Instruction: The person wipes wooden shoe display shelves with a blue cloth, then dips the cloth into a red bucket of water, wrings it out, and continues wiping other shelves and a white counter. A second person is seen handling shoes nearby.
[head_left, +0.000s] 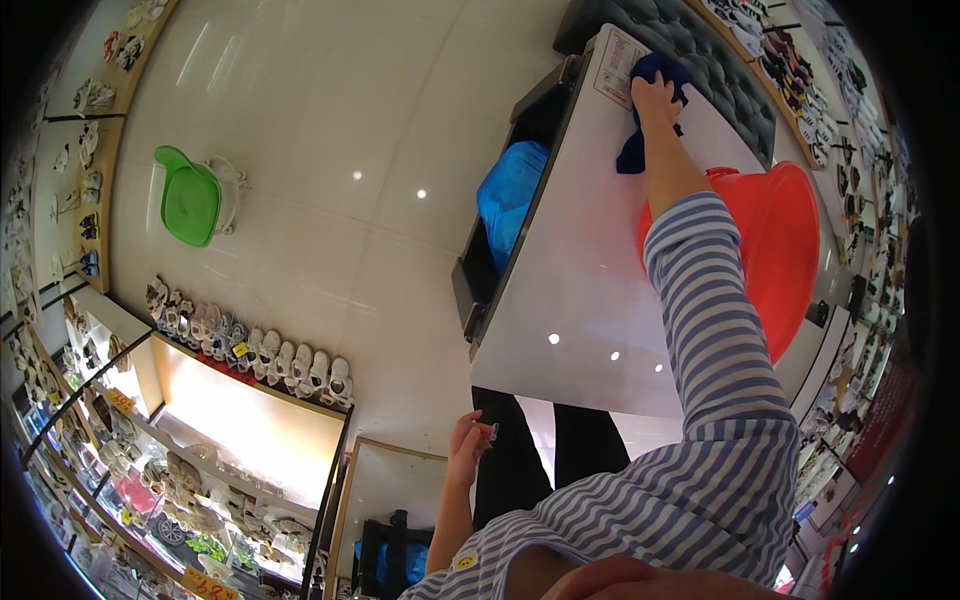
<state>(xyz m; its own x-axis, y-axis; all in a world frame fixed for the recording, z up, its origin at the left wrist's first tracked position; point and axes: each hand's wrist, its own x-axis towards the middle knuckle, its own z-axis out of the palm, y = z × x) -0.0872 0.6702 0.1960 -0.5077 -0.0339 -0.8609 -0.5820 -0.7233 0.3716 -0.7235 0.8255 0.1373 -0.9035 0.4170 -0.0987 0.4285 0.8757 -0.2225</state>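
Note:
In the head view my right hand (657, 100) presses a dark blue cloth (632, 152) onto the far end of a white tabletop (577, 277). Its fingers rest on the cloth, which lies crumpled beside a printed notice (621, 66) on the table. Under my right forearm stands a large red plastic basin (787, 247), at the table's right side. My left hand (471, 446) hangs low beside my dark trousers, off the table, fingers partly curled. A small clear thing shows at its fingertips; whether it is held cannot be told.
A blue plastic bag (514, 195) sits in an open drawer or shelf at the table's left side. A tufted dark bench (705, 67) adjoins the far end. A green chair (191, 199) stands on the tiled floor. Shoe displays (255, 356) line both sides, and a mirror (390, 480) stands low.

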